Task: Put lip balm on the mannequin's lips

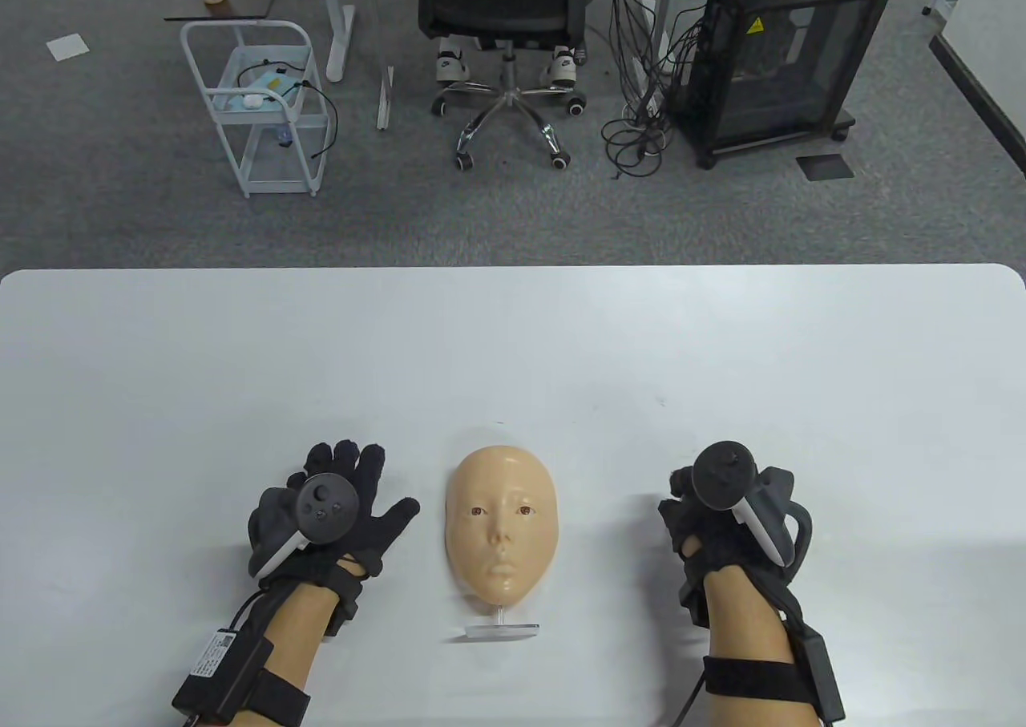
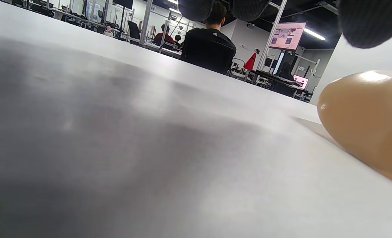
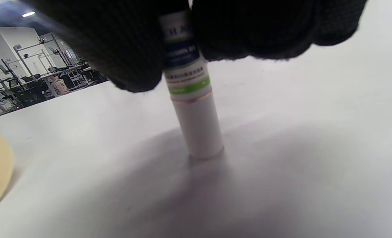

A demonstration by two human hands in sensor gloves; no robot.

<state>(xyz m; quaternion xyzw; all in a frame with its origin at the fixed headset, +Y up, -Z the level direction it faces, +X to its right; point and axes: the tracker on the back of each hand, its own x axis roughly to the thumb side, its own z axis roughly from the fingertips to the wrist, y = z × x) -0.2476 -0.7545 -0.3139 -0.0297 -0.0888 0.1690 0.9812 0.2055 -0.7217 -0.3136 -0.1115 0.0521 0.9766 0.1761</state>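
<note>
1. The beige plastic mannequin face [image 1: 500,533] lies face-up on its small clear stand at the near middle of the white desk [image 1: 513,342], chin toward 6 o'clock.
2. At its 3 o'clock, well apart, the black-gloved right hand [image 1: 721,518] is curled around a white lip balm tube with a blue and green label [image 3: 191,99]. The fingers [image 3: 116,43] grip its upper part while the lower end stands on the desk, seemingly still capped.
3. At the face's 9 o'clock, the black-gloved left hand [image 1: 329,510] lies flat on the desk, fingers spread, holding nothing.
4. Risk, as I judge it: pulling the cap one-handed could tip or drop the tube; the free hand should help.
5. Pressing hard on the lips could rock or slide the face on its thin stand, smearing balm off target unless the left hand steadies it.
</note>
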